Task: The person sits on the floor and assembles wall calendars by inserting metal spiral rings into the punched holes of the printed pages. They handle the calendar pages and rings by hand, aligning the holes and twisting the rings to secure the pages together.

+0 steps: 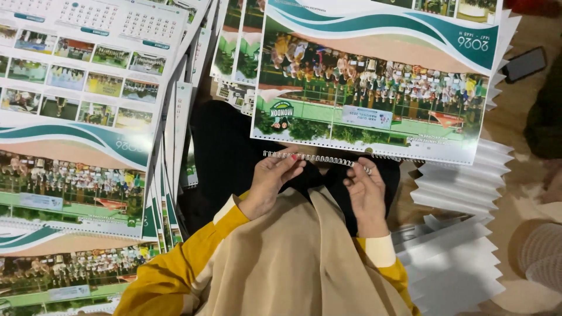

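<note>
Both hands' grip pinches a wire spiral (316, 158), left hand (270, 182) at one end, right hand (366, 190) at the other, just below a big calendar (374, 88).

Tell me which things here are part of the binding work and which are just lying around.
In use: wire binding coil, held by left hand and right hand; punched calendar stack just above it.

Lying about: black phone, finished calendars on the left, fanned white sheets.
</note>
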